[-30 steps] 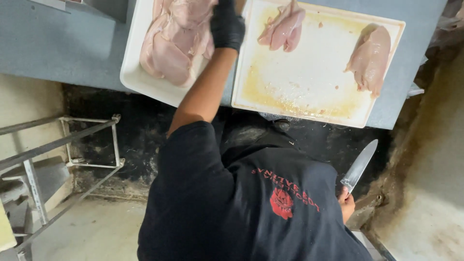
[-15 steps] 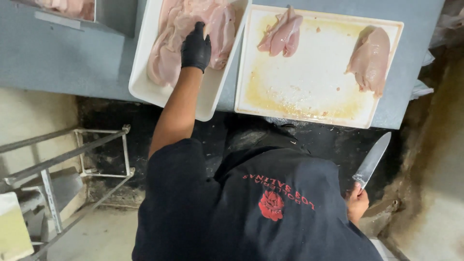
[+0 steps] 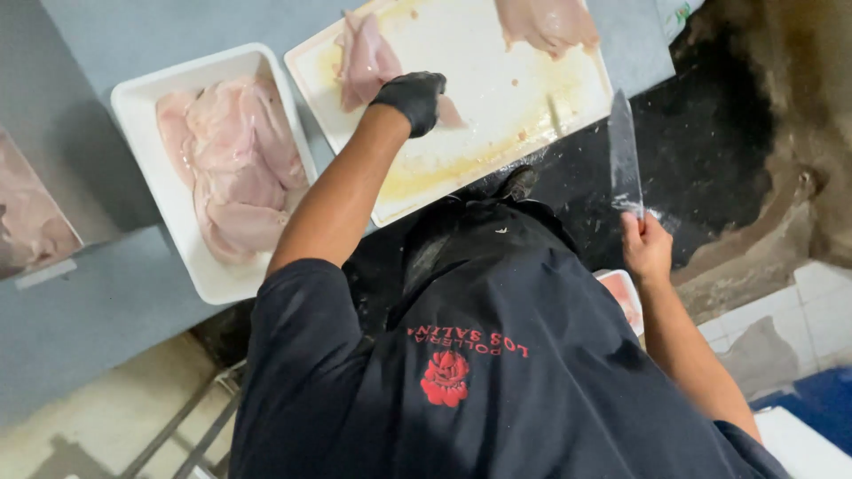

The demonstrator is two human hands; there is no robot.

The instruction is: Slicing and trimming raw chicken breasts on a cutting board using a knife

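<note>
Moved from the tray (image 3: 142,98) to the cutting board (image 3: 497,98), the gloved left hand (image 3: 413,96) is closed on a chicken piece (image 3: 364,58) (raw); the knife (image 3: 624,155) is gripped by the right hand (image 3: 645,248).

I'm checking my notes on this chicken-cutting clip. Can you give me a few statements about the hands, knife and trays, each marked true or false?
1. The left hand wears a black glove. True.
2. The right hand is gloved too. False: it is bare.
3. The right hand holds a knife, blade pointing up and away. True.
4. The left hand rests in the white tray of raw chicken. False: it touches a chicken piece on the cutting board.
</note>
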